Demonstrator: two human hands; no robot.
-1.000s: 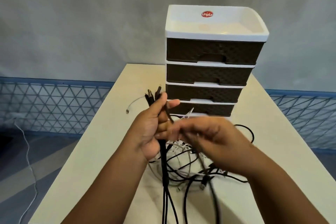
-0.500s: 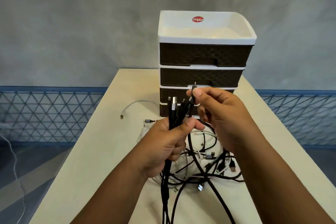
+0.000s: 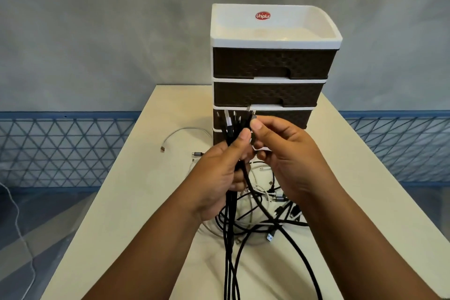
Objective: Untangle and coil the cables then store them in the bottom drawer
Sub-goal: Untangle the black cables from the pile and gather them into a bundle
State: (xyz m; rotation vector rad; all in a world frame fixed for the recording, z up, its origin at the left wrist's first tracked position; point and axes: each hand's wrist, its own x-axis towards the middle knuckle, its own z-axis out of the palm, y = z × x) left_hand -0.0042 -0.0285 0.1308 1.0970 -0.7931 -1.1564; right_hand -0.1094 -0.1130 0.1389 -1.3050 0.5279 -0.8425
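My left hand (image 3: 220, 175) grips a bundle of black cables (image 3: 230, 246) upright, their plug ends sticking up above my fist. My right hand (image 3: 286, 153) pinches the plug end of one more black cable (image 3: 253, 119) and holds it against the top of the bundle. A tangle of black and white cables (image 3: 263, 212) lies on the table under my hands. Behind them stands the drawer unit (image 3: 270, 66), white frame with dark brown drawers, all shut. My hands hide its bottom drawer.
A loose white cable (image 3: 180, 134) curves on the cream table (image 3: 136, 202) left of the drawer unit, with a small grey plug (image 3: 197, 153) beside it. A white cord (image 3: 18, 224) trails on the floor at far left. A blue lattice rail runs behind the table.
My right hand has brought a cable end in against the bundle's top. My left hand has kept its grip, with the bundle now a little higher in front of the drawers.
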